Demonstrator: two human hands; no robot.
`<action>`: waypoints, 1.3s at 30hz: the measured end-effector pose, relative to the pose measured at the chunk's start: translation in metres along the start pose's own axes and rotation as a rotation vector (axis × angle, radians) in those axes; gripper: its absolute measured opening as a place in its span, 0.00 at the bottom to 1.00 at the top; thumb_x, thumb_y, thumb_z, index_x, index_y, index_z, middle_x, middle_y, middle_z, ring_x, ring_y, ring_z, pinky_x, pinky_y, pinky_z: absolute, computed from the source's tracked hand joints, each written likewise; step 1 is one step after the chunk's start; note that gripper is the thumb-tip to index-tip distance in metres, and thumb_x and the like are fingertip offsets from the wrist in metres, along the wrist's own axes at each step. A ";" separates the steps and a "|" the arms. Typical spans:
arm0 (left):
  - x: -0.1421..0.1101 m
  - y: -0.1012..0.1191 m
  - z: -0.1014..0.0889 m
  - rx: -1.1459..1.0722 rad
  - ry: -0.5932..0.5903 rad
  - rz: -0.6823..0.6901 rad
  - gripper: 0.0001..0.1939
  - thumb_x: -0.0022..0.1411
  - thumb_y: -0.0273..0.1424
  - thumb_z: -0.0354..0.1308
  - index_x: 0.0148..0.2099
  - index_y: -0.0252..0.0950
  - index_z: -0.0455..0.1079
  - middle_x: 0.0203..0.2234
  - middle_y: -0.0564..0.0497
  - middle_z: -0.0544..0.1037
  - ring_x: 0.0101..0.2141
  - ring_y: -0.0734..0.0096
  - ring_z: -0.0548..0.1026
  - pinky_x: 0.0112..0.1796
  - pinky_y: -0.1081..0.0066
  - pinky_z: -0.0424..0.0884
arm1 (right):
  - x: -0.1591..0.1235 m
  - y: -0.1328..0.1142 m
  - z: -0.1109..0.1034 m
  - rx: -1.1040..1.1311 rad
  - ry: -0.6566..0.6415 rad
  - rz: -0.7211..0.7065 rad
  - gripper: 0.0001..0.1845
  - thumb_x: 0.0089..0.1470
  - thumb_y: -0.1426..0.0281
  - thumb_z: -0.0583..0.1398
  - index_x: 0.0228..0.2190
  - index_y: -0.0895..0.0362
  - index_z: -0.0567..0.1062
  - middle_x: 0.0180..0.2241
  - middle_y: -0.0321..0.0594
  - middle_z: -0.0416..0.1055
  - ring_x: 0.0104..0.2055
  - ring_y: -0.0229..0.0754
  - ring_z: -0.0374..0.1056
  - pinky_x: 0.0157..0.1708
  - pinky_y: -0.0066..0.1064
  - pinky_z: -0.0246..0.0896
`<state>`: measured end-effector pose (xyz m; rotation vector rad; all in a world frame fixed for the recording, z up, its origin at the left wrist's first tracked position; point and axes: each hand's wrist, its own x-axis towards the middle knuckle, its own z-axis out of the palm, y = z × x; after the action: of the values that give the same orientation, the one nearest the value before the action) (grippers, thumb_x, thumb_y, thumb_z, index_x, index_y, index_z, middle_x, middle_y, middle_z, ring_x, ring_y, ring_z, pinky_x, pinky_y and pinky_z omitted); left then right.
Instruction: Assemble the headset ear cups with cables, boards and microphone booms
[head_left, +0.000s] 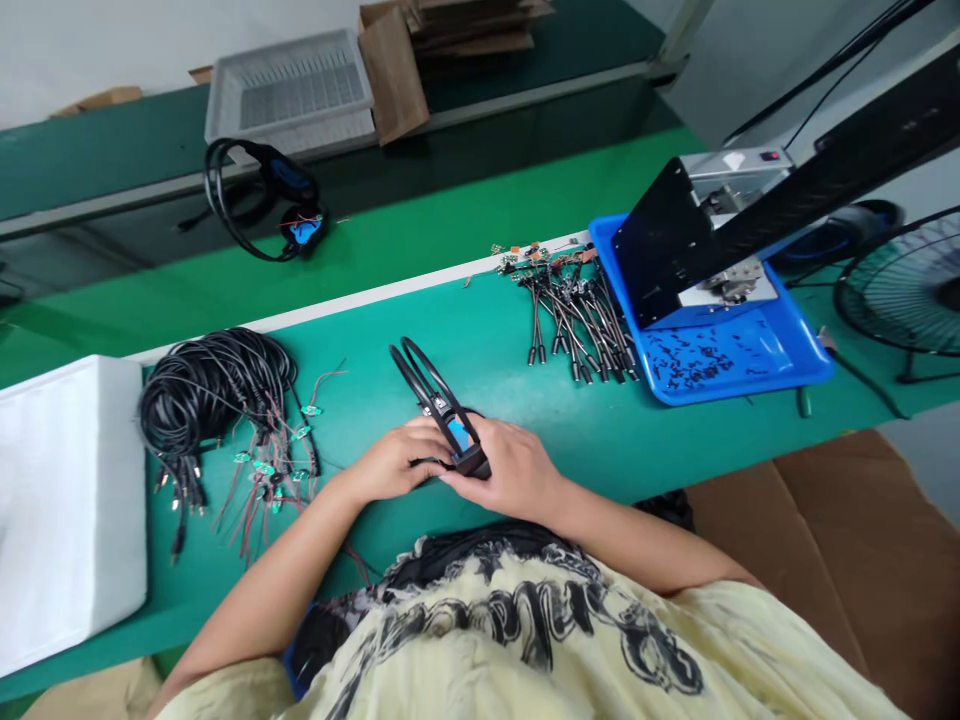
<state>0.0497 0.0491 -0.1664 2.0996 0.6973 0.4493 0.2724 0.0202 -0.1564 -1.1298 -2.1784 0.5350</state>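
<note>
At the front of the green table, both my hands hold a black part with a blue inside (459, 434) and two thin black loops that rise away from me. My left hand (401, 458) has its fingers closed at its left side. On the right side, my right hand (517, 465) wraps round its dark lower end. My fingers hide much of the piece. To the left lies a coil of black cables (217, 385), with thin red wires and small green circuit boards (264, 468) at its near side. Short black cables with plugs (574, 320) lie in a bunch to the right.
A white foam box (71, 500) stands at far left. On the right, a blue tray (750, 375) holds small black bits and a machine (675, 240), near a fan (930, 290). Behind are a black looped piece (259, 200), a grey basket (292, 90) and cardboard (394, 80).
</note>
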 end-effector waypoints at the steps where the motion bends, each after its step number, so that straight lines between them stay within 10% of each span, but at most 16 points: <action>1: 0.001 0.002 0.000 0.009 -0.011 -0.006 0.10 0.65 0.35 0.56 0.44 0.38 0.76 0.44 0.42 0.79 0.50 0.59 0.73 0.55 0.57 0.68 | 0.001 -0.001 0.001 -0.001 -0.010 -0.008 0.33 0.57 0.53 0.58 0.56 0.60 0.59 0.44 0.49 0.75 0.44 0.50 0.75 0.41 0.41 0.72; 12: -0.018 -0.001 -0.018 -0.192 0.190 -0.195 0.15 0.68 0.41 0.52 0.33 0.37 0.69 0.30 0.47 0.75 0.43 0.60 0.72 0.47 0.60 0.70 | 0.001 0.002 0.000 0.002 -0.059 -0.020 0.36 0.58 0.50 0.57 0.57 0.62 0.59 0.44 0.51 0.75 0.43 0.50 0.74 0.41 0.40 0.71; 18: -0.072 -0.003 -0.026 0.200 0.195 -0.423 0.09 0.66 0.37 0.54 0.39 0.40 0.72 0.35 0.48 0.77 0.45 0.61 0.72 0.47 0.61 0.70 | -0.003 0.003 0.006 0.001 -0.051 -0.062 0.36 0.57 0.49 0.56 0.58 0.60 0.60 0.47 0.50 0.74 0.45 0.49 0.73 0.42 0.40 0.70; 23: -0.058 0.009 -0.009 0.639 0.502 -0.443 0.08 0.65 0.38 0.55 0.40 0.40 0.73 0.30 0.49 0.76 0.36 0.61 0.74 0.43 0.59 0.71 | -0.005 -0.002 0.011 -0.052 -0.041 -0.078 0.35 0.58 0.49 0.56 0.57 0.60 0.62 0.44 0.48 0.75 0.42 0.48 0.74 0.39 0.39 0.70; 28: -0.020 0.024 0.015 0.634 0.144 -0.149 0.21 0.65 0.35 0.55 0.60 0.40 0.65 0.59 0.42 0.68 0.61 0.50 0.62 0.58 0.47 0.61 | -0.002 -0.005 0.003 0.020 -0.042 -0.097 0.36 0.57 0.46 0.56 0.55 0.59 0.63 0.44 0.47 0.75 0.42 0.47 0.73 0.41 0.39 0.71; 39: -0.006 0.026 0.017 0.544 0.064 -0.136 0.18 0.65 0.30 0.52 0.56 0.40 0.69 0.56 0.44 0.71 0.63 0.53 0.60 0.60 0.47 0.60 | 0.090 0.166 -0.060 -0.410 0.179 0.413 0.24 0.67 0.59 0.46 0.46 0.66 0.71 0.45 0.44 0.67 0.48 0.38 0.67 0.49 0.38 0.65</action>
<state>0.0624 0.0227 -0.1553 2.5255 1.0874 0.2691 0.3697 0.1903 -0.1820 -1.7946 -1.9521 0.1422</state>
